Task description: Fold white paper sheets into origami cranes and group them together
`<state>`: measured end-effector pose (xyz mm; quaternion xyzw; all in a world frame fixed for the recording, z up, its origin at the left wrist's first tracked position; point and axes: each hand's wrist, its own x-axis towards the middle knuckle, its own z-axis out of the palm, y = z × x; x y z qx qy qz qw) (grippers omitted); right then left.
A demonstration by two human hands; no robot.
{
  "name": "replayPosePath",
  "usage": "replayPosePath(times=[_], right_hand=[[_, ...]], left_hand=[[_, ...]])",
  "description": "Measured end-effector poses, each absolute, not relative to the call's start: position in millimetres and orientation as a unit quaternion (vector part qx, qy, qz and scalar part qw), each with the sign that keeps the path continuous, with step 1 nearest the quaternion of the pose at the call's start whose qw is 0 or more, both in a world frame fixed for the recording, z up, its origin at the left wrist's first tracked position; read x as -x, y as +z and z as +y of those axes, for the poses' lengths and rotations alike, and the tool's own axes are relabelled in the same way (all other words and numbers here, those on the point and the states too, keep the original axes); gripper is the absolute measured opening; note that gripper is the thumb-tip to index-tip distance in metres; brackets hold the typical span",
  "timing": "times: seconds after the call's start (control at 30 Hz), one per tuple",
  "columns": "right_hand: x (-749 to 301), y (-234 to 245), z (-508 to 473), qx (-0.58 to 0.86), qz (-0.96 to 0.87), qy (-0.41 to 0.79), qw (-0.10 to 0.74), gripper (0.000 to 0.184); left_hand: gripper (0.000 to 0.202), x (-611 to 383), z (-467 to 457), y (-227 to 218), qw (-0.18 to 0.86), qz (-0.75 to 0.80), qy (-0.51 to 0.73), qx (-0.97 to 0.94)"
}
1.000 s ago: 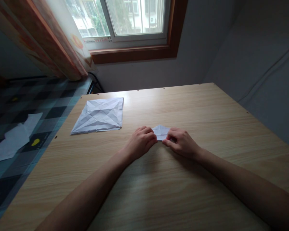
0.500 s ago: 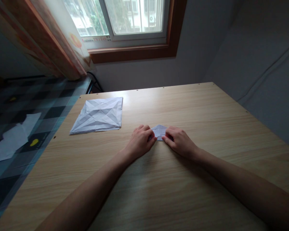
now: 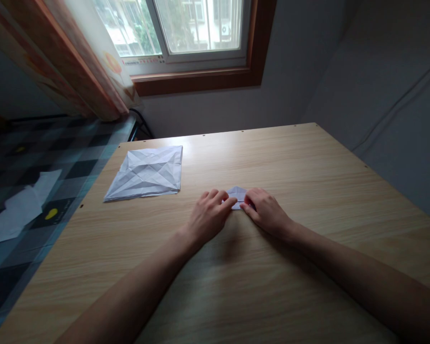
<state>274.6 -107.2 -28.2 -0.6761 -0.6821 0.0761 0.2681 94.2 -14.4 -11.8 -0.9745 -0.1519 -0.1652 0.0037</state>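
A small folded white paper [image 3: 237, 192] lies on the wooden table [image 3: 279, 162], its pointed top facing away from me. My left hand [image 3: 212, 211] is closed over its left side, with the thumb reaching across the lower part. On the opposite side my right hand [image 3: 265, 209] pinches the paper between thumb and curled fingers. Both ends of the paper are hidden under my hands. Farther left on the table rests a stack of creased white paper sheets [image 3: 148, 172], apart from both hands.
Left of the table is a surface with a checked cloth [image 3: 75, 167], with loose white paper pieces [image 3: 19, 210] on it. A window [image 3: 200, 28] and an orange curtain [image 3: 68, 62] are behind. A cable [image 3: 397, 105] runs along the right wall.
My left hand has shifted slightly, and its thumb now stretches farther right over the paper. The right hand has stayed nearly in place.
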Motion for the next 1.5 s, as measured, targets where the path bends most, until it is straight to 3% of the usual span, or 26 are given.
replayPosePath(times=[0.2, 0.43, 0.63, 0.8, 1.0, 1.13, 1.33, 1.5], right_hand=[[-275, -25, -109, 0.686, -0.671, 0.087, 0.266, 0.008], [-297, -14, -118, 0.711, -0.640, 0.137, 0.256, 0.015], [-303, -12, -117, 0.681, -0.661, 0.153, 0.274, 0.011], [-298, -18, -120, 0.601, -0.740, 0.079, 0.292, 0.022], [-292, -18, -124, 0.548, -0.809, -0.056, 0.208, 0.023], [-298, -15, -122, 0.531, -0.819, -0.095, 0.196, 0.026], [-312, -20, -119, 0.512, -0.814, -0.104, 0.253, 0.027], [-305, -23, -110, 0.572, -0.727, -0.063, 0.375, 0.020]], left_hand=[[0.023, -93, -21, -4, 0.067, -0.071, -0.113, 0.989], [0.024, -90, -17, -3, 0.039, -0.079, -0.105, 0.991], [0.026, -87, -12, -4, 0.021, -0.081, -0.111, 0.990], [0.028, -85, -8, -7, -0.002, -0.077, -0.121, 0.990], [0.031, -84, -5, -10, -0.002, -0.078, -0.119, 0.990], [0.032, -85, -5, -10, 0.002, -0.078, -0.116, 0.990], [0.029, -86, -7, -8, 0.000, -0.074, -0.115, 0.991], [0.031, -86, -8, -7, 0.007, -0.079, -0.110, 0.991]])
